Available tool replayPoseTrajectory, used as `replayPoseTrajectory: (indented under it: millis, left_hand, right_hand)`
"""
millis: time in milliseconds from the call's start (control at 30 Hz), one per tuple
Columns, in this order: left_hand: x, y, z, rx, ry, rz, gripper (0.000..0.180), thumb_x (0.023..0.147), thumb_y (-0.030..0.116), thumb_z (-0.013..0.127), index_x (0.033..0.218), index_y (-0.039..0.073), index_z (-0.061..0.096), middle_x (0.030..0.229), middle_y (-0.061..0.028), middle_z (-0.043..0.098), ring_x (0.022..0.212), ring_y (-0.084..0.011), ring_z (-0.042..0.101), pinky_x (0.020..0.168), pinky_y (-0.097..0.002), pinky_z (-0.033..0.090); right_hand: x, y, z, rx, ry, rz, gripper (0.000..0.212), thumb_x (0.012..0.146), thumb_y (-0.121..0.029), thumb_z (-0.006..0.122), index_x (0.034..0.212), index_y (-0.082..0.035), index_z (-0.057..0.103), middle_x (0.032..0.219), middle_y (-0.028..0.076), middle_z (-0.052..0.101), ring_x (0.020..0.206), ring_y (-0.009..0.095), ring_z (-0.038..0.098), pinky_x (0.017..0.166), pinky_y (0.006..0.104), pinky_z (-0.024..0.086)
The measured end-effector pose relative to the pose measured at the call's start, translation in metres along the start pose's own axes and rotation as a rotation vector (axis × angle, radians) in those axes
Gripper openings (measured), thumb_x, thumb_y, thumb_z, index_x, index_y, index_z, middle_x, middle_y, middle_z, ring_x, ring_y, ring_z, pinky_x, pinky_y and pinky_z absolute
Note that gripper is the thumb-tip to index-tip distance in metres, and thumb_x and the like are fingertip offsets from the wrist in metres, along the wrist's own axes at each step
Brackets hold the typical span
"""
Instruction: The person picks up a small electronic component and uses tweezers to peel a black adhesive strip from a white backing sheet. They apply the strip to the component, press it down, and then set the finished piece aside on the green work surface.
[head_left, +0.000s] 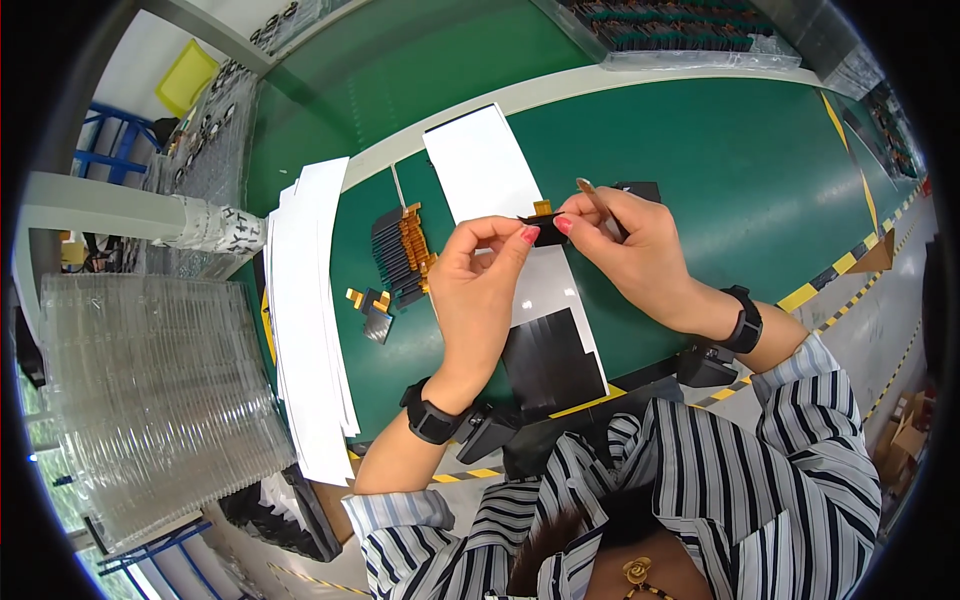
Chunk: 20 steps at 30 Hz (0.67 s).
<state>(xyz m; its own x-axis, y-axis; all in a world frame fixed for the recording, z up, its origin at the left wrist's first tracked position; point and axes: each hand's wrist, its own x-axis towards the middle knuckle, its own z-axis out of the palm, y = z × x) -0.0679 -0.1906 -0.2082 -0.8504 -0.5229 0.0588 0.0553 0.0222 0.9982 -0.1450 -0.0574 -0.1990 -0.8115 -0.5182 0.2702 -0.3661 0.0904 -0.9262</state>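
Note:
Both hands meet above the middle of the green bench. My left hand [478, 300] pinches the left end of a small dark panel with an orange flex-cable tab [548, 233]. Thumb and finger of my right hand [648, 258] grip its right end. A slim brown tool [603, 208] also sits in my right hand, its tip pointing up and away; its exact kind is unclear. Beneath the hands lies a white sheet [485, 165], with a black rectangular sheet [553, 362] at its near end. Left of my left hand rests a row of similar dark panels with orange flex tabs [400, 255].
Loose flex pieces [376, 318] lie near the row. Long white sheets [308, 310] are stacked at the bench's left edge, beside piled clear plastic trays [150, 380]. A tray of dark parts [670, 28] stands at the back. Yellow-black tape [800, 297] marks the right edge.

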Motion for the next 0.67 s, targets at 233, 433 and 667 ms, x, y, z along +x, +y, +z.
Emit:
replayPoseTrajectory:
  millis: [233, 433, 667]
  left_hand:
    - [0.000, 0.001, 0.001, -0.011, -0.059, -0.078, 0.013, 0.077, 0.005, 0.062, 0.088, -0.001, 0.060, 0.074, 0.0004, 0.057, 0.061, -0.0015, 0.047, 0.055, -0.0143, 0.038]
    - [0.000, 0.004, 0.002, -0.207, -0.148, -0.143, 0.013, 0.079, 0.003, 0.059, 0.090, -0.003, 0.060, 0.078, -0.0009, 0.058, 0.067, -0.0044, 0.049, 0.061, -0.0158, 0.039]
    - [0.002, -0.007, -0.006, -0.264, -0.171, -0.176, 0.015, 0.080, 0.003, 0.058, 0.093, -0.002, 0.061, 0.085, -0.0019, 0.060, 0.078, -0.0070, 0.053, 0.070, -0.0180, 0.041]
  right_hand:
    - [0.000, 0.001, -0.001, -0.025, -0.046, -0.019, 0.008, 0.077, -0.004, 0.060, 0.080, 0.002, 0.056, 0.062, -0.002, 0.048, 0.053, 0.002, 0.035, 0.046, 0.0183, 0.027]
    - [0.003, 0.000, -0.001, -0.041, -0.093, -0.013, 0.010, 0.076, -0.005, 0.060, 0.081, 0.002, 0.054, 0.056, -0.002, 0.037, 0.051, 0.004, 0.031, 0.047, 0.0204, 0.027]
    - [0.000, 0.003, -0.003, -0.058, -0.146, -0.032, 0.015, 0.078, -0.010, 0.061, 0.083, 0.001, 0.054, 0.064, -0.002, 0.038, 0.053, 0.006, 0.029, 0.047, 0.0231, 0.027]
